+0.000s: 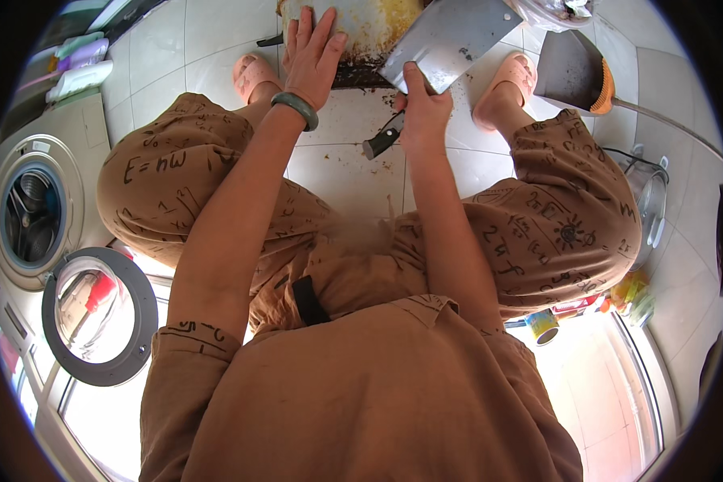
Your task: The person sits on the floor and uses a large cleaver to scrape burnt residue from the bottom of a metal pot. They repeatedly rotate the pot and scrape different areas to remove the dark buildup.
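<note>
At the top of the head view, my left hand (309, 60) lies with spread fingers on a stained, yellowed metal object (376, 27), whose upper part is cut off by the picture's edge. A green bangle (295, 110) circles that wrist. My right hand (426, 117) grips a cleaver by the rear of its broad metal blade (452, 42); its dark handle (382, 141) points down and to the left. The blade's left corner is beside the object's lower right, where brown residue shows; whether they touch I cannot tell. Dark crumbs lie on the floor tiles (349, 169) below.
A dustpan (572, 69) with an orange edge lies right of my right foot, beneath a lined bin (551, 15). A washing machine (90, 138) with its round door (141, 319) open stands at left. A glass lid or bowl (649, 205) and a can (542, 327) are at right.
</note>
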### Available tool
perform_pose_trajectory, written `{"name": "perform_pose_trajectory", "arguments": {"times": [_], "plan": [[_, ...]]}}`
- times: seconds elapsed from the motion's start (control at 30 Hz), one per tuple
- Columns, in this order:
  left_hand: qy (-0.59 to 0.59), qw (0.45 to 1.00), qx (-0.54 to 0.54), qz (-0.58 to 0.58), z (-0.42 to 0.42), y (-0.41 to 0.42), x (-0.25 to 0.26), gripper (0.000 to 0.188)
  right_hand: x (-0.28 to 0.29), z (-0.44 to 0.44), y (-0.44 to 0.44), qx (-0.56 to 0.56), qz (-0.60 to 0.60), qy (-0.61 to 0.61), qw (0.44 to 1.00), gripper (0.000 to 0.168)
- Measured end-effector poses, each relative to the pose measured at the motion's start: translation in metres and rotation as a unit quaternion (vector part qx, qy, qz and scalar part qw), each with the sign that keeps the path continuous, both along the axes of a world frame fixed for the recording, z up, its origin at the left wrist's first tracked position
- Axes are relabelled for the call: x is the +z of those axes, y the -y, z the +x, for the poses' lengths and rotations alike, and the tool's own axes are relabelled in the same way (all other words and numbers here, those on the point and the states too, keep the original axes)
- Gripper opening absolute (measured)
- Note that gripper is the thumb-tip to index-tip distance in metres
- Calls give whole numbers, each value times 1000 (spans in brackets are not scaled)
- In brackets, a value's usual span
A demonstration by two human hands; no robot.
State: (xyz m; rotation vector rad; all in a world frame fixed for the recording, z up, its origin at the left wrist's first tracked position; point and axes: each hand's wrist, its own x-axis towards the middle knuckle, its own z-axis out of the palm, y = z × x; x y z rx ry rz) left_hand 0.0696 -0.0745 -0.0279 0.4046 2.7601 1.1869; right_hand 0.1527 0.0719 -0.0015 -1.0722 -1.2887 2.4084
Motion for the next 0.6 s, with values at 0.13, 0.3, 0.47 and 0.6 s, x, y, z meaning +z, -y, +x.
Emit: {"name": "perform_pose_trajectory", "arguments": {"times": [0.13,0.3,0.47,0.6], "plan": [[7,1000,2,3,0,3,0,57,0,1,5,-2,9,-2,1000,12],[13,1000,-4,14,0,0,3,57,-8,1,0,-31,16,-16,999,15],[4,1000,-1,11,-1,3,0,57,-4,1,1,-32,3,-7,999,15],[11,1000,-2,7,-1,4,0,56,-5,2,1,-21,-1,-2,1000,14]]}}
